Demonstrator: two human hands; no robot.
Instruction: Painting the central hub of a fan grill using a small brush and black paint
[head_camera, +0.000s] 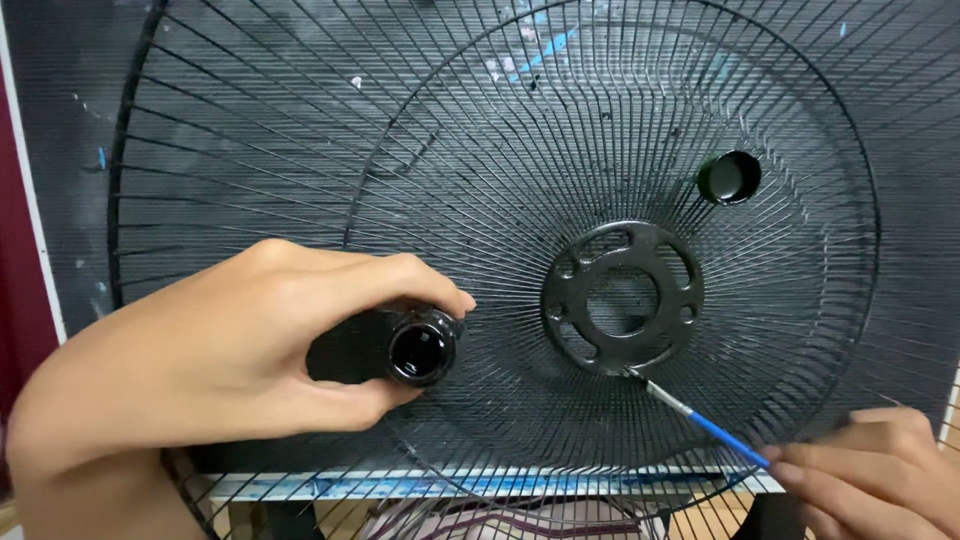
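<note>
Lying flat across the dark, paint-flecked board (60, 150), a black wire fan guard (480, 140) is recorded, its round hub plate (622, 298) right of centre. An open black paint bottle (420, 350) is gripped sideways in the curled left hand (230, 360). A blue-handled brush (700, 420) is pinched by the right hand (880, 470), tip at the hub's lower rim; light, short strokes are judged best, and a loose cap (729, 177) is noted above.

Glossy blk metal wire grille (500, 150), glossy hub (622, 297).
</note>
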